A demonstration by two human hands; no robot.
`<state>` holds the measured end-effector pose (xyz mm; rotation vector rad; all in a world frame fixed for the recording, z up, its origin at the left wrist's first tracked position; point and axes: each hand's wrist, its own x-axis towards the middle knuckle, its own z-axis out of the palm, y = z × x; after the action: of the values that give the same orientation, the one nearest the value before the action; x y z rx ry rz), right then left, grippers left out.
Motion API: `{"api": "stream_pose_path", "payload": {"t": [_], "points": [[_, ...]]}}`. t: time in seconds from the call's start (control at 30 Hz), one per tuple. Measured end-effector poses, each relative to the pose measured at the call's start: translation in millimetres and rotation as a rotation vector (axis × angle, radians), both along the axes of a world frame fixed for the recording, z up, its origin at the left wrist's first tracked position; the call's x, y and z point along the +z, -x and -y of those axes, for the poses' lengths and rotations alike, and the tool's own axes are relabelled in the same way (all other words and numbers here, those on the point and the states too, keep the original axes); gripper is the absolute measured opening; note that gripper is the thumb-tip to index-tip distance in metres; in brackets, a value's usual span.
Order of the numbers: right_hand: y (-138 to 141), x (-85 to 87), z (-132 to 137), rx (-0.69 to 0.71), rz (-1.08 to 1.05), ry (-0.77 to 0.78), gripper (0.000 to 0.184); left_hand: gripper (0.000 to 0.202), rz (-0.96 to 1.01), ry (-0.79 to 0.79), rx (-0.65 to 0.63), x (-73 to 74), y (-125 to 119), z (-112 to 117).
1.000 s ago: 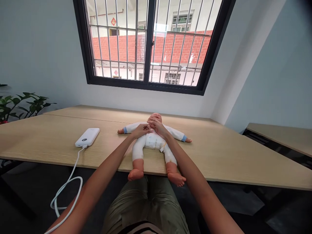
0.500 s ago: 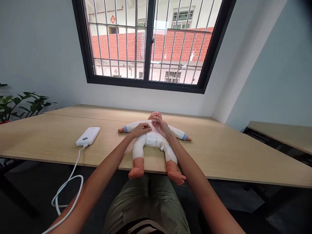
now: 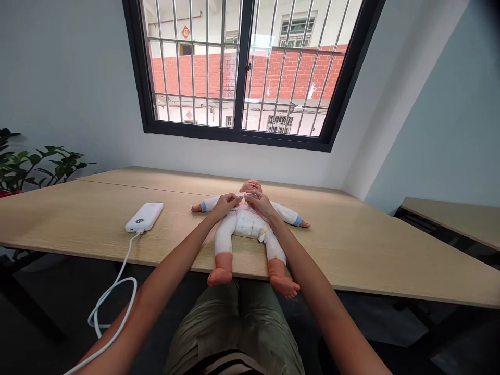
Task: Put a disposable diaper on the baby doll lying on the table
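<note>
From my remote seat, the head camera shows my left hand [image 3: 225, 205] and right hand [image 3: 260, 204] both open, palms down on the chest of a baby doll [image 3: 244, 225], fingers relaxed, neither clenched nor gripping. The doll lies on its back right under my hands in a white onesie, its feet over the near edge of the light wood table [image 3: 351, 250]. Left of my left hand sits a white power bank [image 3: 144, 216], its white cable [image 3: 117, 281] dropping over the edge. Beyond my hands, a barred window [image 3: 242, 67] is set in a pale blue-grey wall [image 3: 66, 88]; a potted plant [image 3: 47, 164] stands far to the left, another desk [image 3: 441, 221] far to the right.
</note>
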<state>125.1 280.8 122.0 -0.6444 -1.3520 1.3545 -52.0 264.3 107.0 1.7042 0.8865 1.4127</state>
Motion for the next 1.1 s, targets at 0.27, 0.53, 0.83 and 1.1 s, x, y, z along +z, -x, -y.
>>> {"api": "stream_pose_path", "payload": {"t": [0.27, 0.53, 0.83, 1.1], "points": [[0.5, -1.3, 0.3, 0.053, 0.095, -0.078, 0.049, 0.053, -0.02, -0.019, -0.028, 0.9, 1.8, 3.2], [1.5, -0.6, 0.6, 0.036, 0.092, -0.039, 0.05, 0.054, -0.023, -0.017, -0.031, -1.7, 1.8, 0.0], [2.0, -1.2, 1.8, 0.048, 0.097, -0.071, 0.05, 0.054, -0.054, -0.025, -0.005, -5.1, 1.7, -4.7], [3.5, 1.2, 4.1, 0.021, 0.111, -0.041, 0.056, 0.054, -0.07, -0.033, 0.012, -4.1, 1.3, -3.3]]}}
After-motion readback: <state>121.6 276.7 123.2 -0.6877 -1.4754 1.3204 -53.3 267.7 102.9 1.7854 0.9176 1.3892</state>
